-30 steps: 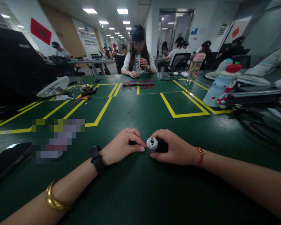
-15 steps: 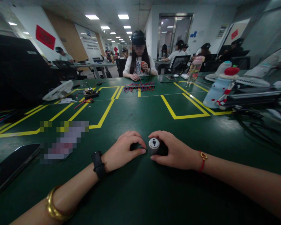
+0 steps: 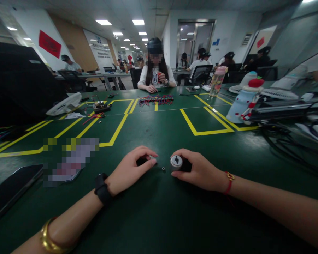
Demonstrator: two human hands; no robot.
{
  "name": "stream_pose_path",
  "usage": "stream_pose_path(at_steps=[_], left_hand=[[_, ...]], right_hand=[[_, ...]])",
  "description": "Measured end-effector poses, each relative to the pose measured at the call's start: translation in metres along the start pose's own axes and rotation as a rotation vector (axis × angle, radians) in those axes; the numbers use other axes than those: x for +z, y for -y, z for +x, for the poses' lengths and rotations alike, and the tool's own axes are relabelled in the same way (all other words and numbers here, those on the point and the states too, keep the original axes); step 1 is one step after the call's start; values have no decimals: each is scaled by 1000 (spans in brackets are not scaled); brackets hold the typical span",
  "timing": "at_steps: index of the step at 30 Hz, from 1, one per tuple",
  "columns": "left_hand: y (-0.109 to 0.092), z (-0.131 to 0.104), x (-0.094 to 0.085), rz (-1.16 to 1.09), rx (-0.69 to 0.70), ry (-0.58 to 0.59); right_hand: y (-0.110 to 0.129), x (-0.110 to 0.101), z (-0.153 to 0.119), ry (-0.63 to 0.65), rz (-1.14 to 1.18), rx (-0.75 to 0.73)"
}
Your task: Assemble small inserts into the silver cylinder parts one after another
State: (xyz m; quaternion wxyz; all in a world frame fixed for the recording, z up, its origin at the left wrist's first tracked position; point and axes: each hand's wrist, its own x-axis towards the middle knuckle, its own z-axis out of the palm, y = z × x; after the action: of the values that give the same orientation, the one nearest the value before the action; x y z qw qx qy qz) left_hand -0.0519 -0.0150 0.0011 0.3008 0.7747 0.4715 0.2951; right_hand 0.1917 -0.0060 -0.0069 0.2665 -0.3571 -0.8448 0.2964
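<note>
A silver metal cylinder (image 3: 176,163) with a round hub and small holes in its top stands upright on the green table (image 3: 153,130). My right hand (image 3: 194,169) is wrapped around its right side, fingers behind and thumb in front. Just left of the cylinder a tiny metal ring-like part (image 3: 163,169) lies on the table, touched by neither hand. My left hand (image 3: 132,168) is to the left of that part, its thumb and index fingertips a little apart, with nothing visible between them.
A phone (image 3: 13,190) and a blurred-out flat item (image 3: 74,160) lie at the left. Bundled wires (image 3: 156,100) lie before a person (image 3: 155,72) seated opposite. At the right are a blue bottle (image 3: 240,104) and black cables (image 3: 288,141).
My left hand has let go of the tiny part and drawn back to the left, so the part now shows on the table. My right hand remains around the cylinder.
</note>
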Motion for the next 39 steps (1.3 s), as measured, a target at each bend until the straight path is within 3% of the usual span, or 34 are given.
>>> stream_pose_path(at_steps=[2, 4, 8, 10, 14, 17, 20, 22, 25, 26, 28, 30, 31, 33, 35, 37, 39], left_hand=[[5, -5, -7, -44, -88, -54], [11, -9, -14, -82, -196, -97], [24, -13, -18, -211, -304, -209], [28, -12, -17, -268, -310, -237], [33, -12, -15, -343, -311, -258], [38, -13, -16, -417, -318, -276], [43, -13, -15, -466, -320, -288], [45, -13, -14, -472, -314, -295], [44, -12, -13, -455, -312, -304], [43, -11, -12, -449, -314, -304], [42, -11, -12, -440, -314, -302], [42, -11, -12, -426, -313, -306], [42, -11, -12, -415, -315, -311], [42, -10, -12, -388, -321, -318], [43, -10, -12, -367, -321, -322], [43, -10, -12, -359, -312, -324], [43, -10, -12, -362, -313, -324]], right_hand=[[-9, -17, -1, -62, 49, 63], [-27, -46, -5, -205, -3, 179], [-80, -119, -29, -657, -508, 455], [-106, -149, -44, -783, -659, 559], [-141, -177, -64, -712, -710, 714], [-158, -180, -68, -593, -714, 783], [-161, -180, -68, -573, -720, 798], [-152, -176, -64, -655, -801, 734], [-116, -151, -47, -792, -911, 438], [-99, -136, -40, -766, -901, 333], [-62, -96, -26, -590, -809, 194], [-26, -50, -15, -220, -500, 60], [-11, -28, -11, -101, -391, 30], [12, 8, -5, -20, -317, 16], [22, 30, 1, -30, -323, 36], [24, 38, 7, -35, -322, 54], [19, 30, 12, -32, -288, 66]])
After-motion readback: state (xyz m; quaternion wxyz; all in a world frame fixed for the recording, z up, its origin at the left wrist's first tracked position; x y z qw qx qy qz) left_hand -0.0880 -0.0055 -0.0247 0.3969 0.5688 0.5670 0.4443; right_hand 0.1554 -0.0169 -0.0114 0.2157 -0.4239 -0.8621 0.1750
